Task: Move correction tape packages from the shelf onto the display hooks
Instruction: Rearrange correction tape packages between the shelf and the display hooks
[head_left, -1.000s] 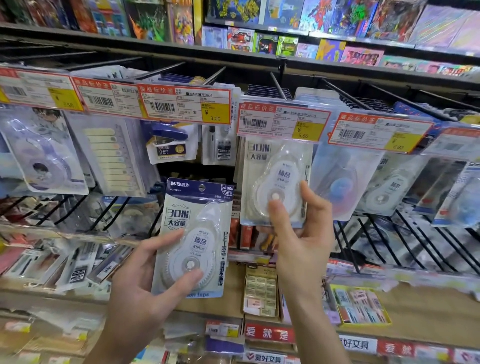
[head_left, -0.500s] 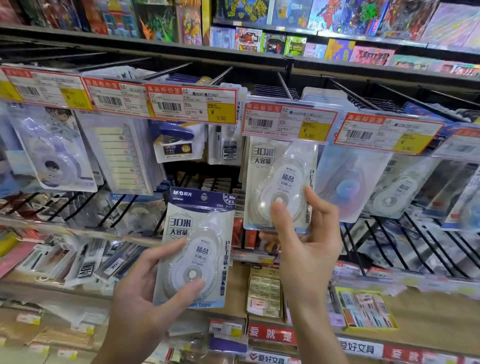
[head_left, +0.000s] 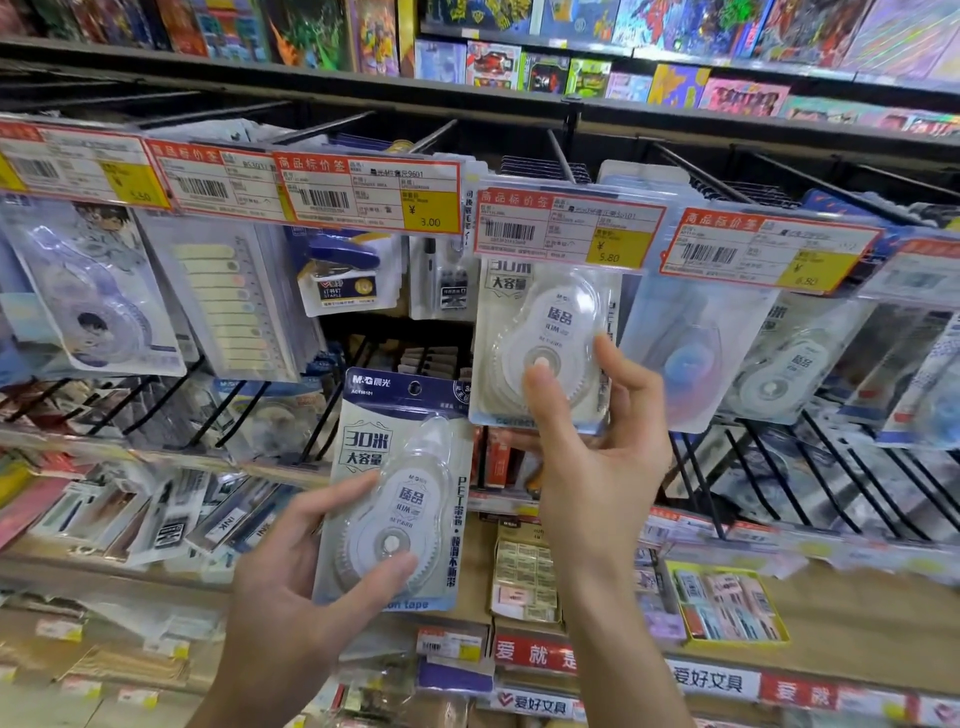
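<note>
Hooks (head_left: 563, 156) above; right hand (head_left: 597, 467) pinches hung package (head_left: 545, 343), seemingly hooked; left hand (head_left: 311, 566) grips another package (head_left: 400, 493).

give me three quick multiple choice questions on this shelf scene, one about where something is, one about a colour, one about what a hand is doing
1. Where is the package in the right hand?
A. flat on the wooden shelf
B. raised under the 5.80 price tag
C. in a basket on the floor

2. What colour is the top band of the package in the left hand?
A. dark blue
B. red
C. green

3. What is the left hand doing?
A. hanging idle
B. pressing a price tag
C. gripping a package

Answers:
1 B: the upper package sits just below the 5.80 price tag, its top hidden behind the tag.
2 A: the lower package has a dark blue strip round its hang hole.
3 C: thumb across the front, fingers at its left edge.
</note>
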